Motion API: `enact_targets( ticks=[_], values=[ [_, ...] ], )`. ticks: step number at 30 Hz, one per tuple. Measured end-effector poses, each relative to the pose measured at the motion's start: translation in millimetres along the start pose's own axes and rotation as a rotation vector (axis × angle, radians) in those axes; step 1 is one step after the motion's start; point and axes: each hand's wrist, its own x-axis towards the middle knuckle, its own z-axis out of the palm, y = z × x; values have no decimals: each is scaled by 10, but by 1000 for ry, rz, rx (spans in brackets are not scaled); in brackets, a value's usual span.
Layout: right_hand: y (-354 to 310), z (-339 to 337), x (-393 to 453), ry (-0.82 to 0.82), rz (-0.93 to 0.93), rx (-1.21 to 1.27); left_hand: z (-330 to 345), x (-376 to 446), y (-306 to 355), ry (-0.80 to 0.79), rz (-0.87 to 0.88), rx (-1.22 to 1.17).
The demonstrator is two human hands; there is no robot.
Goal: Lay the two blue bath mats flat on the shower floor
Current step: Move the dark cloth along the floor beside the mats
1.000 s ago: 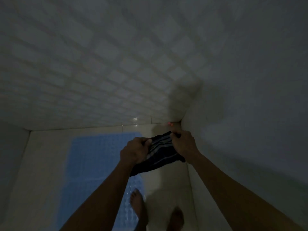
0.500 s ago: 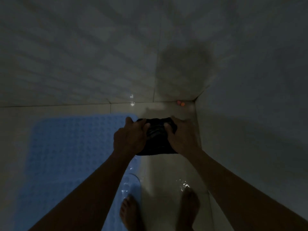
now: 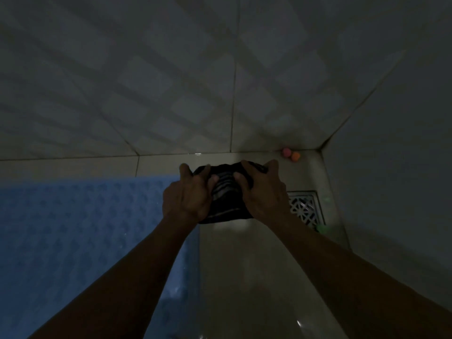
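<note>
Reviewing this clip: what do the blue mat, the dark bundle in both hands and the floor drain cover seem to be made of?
Blue bath mat: likely soft rubber or plastic, matte, with a moulded bumpy grid. Dark striped cloth: fabric, it bunches between the left hand and right hand. Drain cover: probably metal, shiny cut-out pattern.

Dim shower stall, low light throughout. Far wall of large pale glazed tiles (image 3: 146,81) carries a faint lattice of lighter squares and darker bands; one vertical grout line runs down it right of centre. Plain grey right-hand wall (image 3: 396,155) meets it at a corner on the far right. Glossy beige tiled floor (image 3: 244,277) shows small specks of glare near the bottom edge and one at the far wall's base. Square metal floor drain with cut-out grate (image 3: 305,206) sits by the right wall. Two small round objects, one pink (image 3: 286,151), one orange (image 3: 295,156), lie touching in the far right corner.
</note>
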Motion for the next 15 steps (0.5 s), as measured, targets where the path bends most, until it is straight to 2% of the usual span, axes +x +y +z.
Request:
enact_targets(
  ticks=[6, 15],
  values=[
    [256, 465, 595, 72, -18, -86, 489, 654, -85, 71, 18, 28],
    [533, 821, 1024, 148, -80, -157, 982, 1208, -121, 162, 74, 71]
  ],
)
